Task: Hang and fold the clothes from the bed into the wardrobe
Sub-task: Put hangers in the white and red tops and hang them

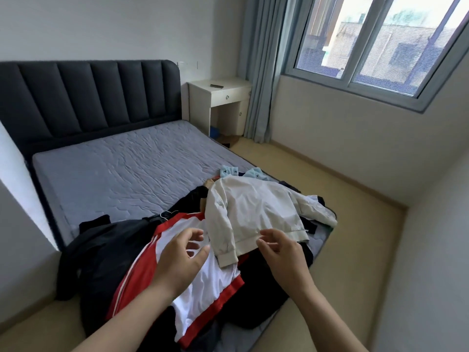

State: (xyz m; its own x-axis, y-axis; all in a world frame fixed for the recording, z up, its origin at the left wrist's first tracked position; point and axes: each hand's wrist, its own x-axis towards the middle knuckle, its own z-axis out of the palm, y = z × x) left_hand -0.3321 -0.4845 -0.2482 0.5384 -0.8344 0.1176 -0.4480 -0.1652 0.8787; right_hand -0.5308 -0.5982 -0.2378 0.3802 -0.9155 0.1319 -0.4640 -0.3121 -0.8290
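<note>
A pile of clothes lies at the foot of the bed [121, 174]. On top is a cream jacket [253, 212], spread flat with its hem toward me. Under it lie a white and red jacket [203, 283] and black garments [101, 255]. A light blue item [256, 172] shows beyond the cream jacket. My left hand [182, 257] hovers over the white and red jacket, fingers loosely curled, holding nothing. My right hand [279, 250] is at the cream jacket's hem, fingers relaxed; no grip on the hem shows.
The grey mattress beyond the pile is bare up to a dark padded headboard [88, 97]. A white nightstand [220, 100] stands beside the bed near a grey curtain [261, 72]. A window [380, 44] fills the right wall. Beige floor [342, 224] runs along the bed's right side.
</note>
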